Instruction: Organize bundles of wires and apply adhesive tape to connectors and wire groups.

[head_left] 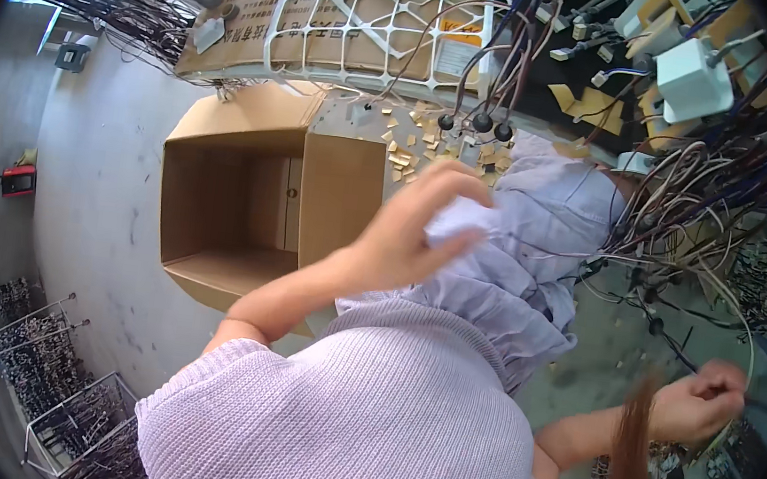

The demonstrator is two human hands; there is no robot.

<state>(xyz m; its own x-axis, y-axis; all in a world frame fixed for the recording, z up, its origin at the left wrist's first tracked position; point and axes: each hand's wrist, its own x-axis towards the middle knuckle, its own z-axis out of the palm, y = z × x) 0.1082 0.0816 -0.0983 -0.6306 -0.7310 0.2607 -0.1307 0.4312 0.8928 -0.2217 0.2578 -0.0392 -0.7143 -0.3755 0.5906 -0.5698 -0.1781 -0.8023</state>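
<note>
My left hand [428, 221] hovers over my lap, slightly blurred, with its fingers curved and the thumb apart. Nothing shows in it. Out to the right, my right hand [700, 406] is closed, the fingers curled together at a thin pale cable [750, 349] that runs down past them. A dark cable [671, 343] comes down close to the same hand. Above my left hand, several dark cables end in round black plugs [482, 123] that hang over the table's near edge. Beside my right hand, a bundle of dark and white cables [682, 193] droops off the table.
An open, empty cardboard box [341, 197] stands left of my lap. On the table lie a white plastic lattice rack [400, 14], flattened cardboard [249, 11] and a white plug housing [695, 81]. Small tan scraps [402, 157] litter the floor. Metal racks [70, 412] stand far left.
</note>
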